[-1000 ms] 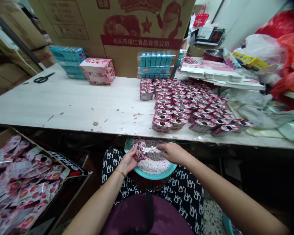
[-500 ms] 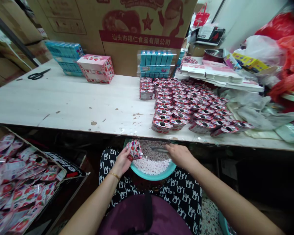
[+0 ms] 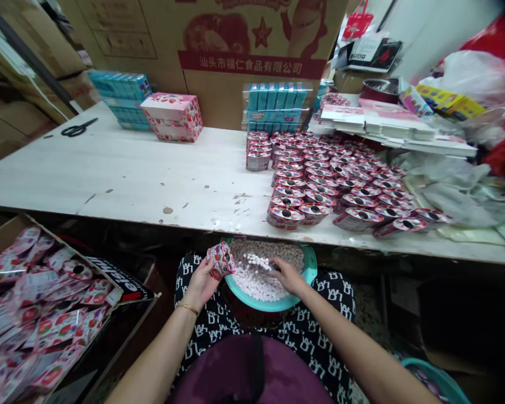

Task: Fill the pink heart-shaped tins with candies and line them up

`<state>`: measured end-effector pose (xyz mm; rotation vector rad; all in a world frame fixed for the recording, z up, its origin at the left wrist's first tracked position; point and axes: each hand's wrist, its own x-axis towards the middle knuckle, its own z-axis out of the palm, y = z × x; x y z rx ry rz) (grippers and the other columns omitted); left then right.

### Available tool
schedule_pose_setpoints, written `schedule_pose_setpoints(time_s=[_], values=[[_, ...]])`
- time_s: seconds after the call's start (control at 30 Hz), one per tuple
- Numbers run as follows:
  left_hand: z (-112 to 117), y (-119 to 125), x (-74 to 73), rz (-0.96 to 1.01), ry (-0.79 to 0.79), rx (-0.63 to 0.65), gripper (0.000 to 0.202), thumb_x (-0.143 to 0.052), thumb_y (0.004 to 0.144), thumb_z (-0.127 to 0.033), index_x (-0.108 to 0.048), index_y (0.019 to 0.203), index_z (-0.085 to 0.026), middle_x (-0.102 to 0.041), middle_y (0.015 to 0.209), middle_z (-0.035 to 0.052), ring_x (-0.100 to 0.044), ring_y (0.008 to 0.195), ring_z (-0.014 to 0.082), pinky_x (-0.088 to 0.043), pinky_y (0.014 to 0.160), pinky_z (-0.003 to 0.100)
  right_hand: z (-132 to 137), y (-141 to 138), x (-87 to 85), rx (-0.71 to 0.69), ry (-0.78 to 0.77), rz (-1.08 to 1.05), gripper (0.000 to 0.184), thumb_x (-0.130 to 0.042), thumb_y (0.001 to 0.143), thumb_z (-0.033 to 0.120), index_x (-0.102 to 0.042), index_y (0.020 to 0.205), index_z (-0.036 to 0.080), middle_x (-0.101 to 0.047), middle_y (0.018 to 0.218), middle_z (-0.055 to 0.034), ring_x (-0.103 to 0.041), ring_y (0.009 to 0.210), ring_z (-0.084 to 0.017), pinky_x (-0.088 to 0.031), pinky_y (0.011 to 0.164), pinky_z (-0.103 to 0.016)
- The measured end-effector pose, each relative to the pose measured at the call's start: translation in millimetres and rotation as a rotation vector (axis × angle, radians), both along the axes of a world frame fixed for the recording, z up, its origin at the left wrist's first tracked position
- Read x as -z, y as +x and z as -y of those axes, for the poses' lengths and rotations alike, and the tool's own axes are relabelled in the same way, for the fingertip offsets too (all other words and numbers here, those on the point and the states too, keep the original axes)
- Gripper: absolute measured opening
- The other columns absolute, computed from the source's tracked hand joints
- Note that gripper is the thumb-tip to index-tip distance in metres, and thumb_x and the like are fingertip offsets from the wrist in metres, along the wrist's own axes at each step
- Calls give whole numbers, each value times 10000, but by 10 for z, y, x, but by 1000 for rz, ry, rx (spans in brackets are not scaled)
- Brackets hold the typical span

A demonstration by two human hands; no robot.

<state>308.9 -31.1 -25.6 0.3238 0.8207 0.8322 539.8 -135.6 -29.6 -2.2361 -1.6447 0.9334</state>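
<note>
The teal basin (image 3: 264, 306), lying between the person's knees and partly under the table edge, holds a deep bed of small whitish-pink pellets (image 3: 258, 286), shaded toward its far side. To the left of the basin, a cardboard carton (image 3: 116, 279) with a black printed side is heaped with strawberry-print packets (image 3: 50, 311), lying loosely at many angles. Well to the right of the basin and nearer the person, a second teal tub (image 3: 450, 380) holds something that the right forearm and shadow make hard to read. Beyond the basin and to its right, rows of filled-out packs (image 3: 286, 217) stand upright and close together on the white table (image 3: 109, 185), each with a dark round spot in its oval top.

The held packet (image 3: 221, 261) is at the basin's left rim, raised and tilted. Its dark round spot is on the side toward the basin's middle, and its long axis seems to run along that rim, slanting slightly; it is too small to be sure.

The left hand (image 3: 202, 281) pinches this packet by its outer side, between thumb and fingers. The right hand (image 3: 289, 276), above the basin's right half, has its fingers curled, pinching a laden scoop (image 3: 257, 262) that points left toward the packet, apart from it. White pellets hide most of the scoop.
</note>
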Motion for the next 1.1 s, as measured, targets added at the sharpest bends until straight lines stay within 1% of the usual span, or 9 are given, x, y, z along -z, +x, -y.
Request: schedule_pose_setpoints(time_s=[0.13, 0.27, 0.43, 0.6, 0.77, 0.83, 0.93, 1.0, 1.1], values=[[37, 145, -27, 39, 10, 43, 231, -502, 772, -104, -564, 983, -175, -639, 931, 58, -609, 793, 160, -488, 758, 349, 61, 119, -602, -78, 137, -45, 327, -433, 790, 286, -496, 1103, 215, -617, 1021, -50, -555, 930, -178, -403, 772, -272], [126, 324, 12, 100, -31, 137, 202, -495, 777, -114, -563, 953, -187, -642, 921, 50, -609, 780, 175, -484, 755, 412, -16, 16, -1156, -269, 65, 253, 315, -413, 794, 271, -528, 1086, 242, -621, 1017, -63, -564, 926, -204, -407, 766, -313], [222, 421, 72, 131, -102, 171, 161, -492, 785, -137, -564, 919, -187, -646, 898, 43, -609, 766, 169, -484, 744, 400, -132, -251, -1493, -424, -15, 553, 269, -354, 785, 151, -601, 890, 172, -639, 805, -98, -600, 748, -203, -419, 635, -299], [225, 396, 86, 163, -122, 163, 183, -483, 789, -140, -564, 943, -197, -646, 895, 38, -608, 766, 171, -487, 715, 380, -159, -359, -1584, -485, 43, 601, 257, -362, 767, 110, -608, 838, 134, -626, 791, -124, -587, 724, -192, -394, 595, -273], [200, 339, 78, 143, -170, 137, 157, -487, 791, -152, -579, 914, -185, -649, 850, 45, -605, 733, 155, -481, 709, 353, -140, -169, -1580, -364, 79, 579, 232, -409, 787, 232, -589, 926, 185, -626, 838, -85, -576, 735, -194, -380, 620, -288], [209, 338, 22, 147, -130, 126, 166, -510, 780, -156, -578, 927, -191, -648, 857, 39, -603, 742, 153, -475, 718, 350, -163, -126, -1524, -279, 106, 501, 271, -448, 781, 331, -567, 993, 213, -633, 881, -69, -574, 763, -196, -381, 641, -289], [207, 354, -106, 152, 49, 65, 281, -573, 736, -134, -556, 1007, -208, -639, 926, 29, -593, 795, 138, -452, 776, 313, -241, -194, -1374, -153, 187, 290, 329, -469, 768, 439, -576, 989, 221, -641, 900, -56, -563, 809, -188, -376, 672, -270], [170, 350, -170, 142, 136, 7, 339, -602, 710, -117, -546, 1031, -208, -636, 938, 25, -589, 801, 127, -438, 793, 285, -311, -289, -1266, -85, 256, 161, 311, -475, 767, 446, -599, 932, 212, -645, 874, -47, -558, 789, -174, -371, 667, -253], [93, 317, -189, 164, 113, -29, 295, -600, 709, -117, -558, 991, -193, -638, 921, 34, -592, 801, 142, -437, 802, 315, -416, -414, -1158, -4, 317, 73, 271, -478, 772, 413, -617, 870, 202, -645, 828, -38, -553, 750, -163, -368, 651, -241]])
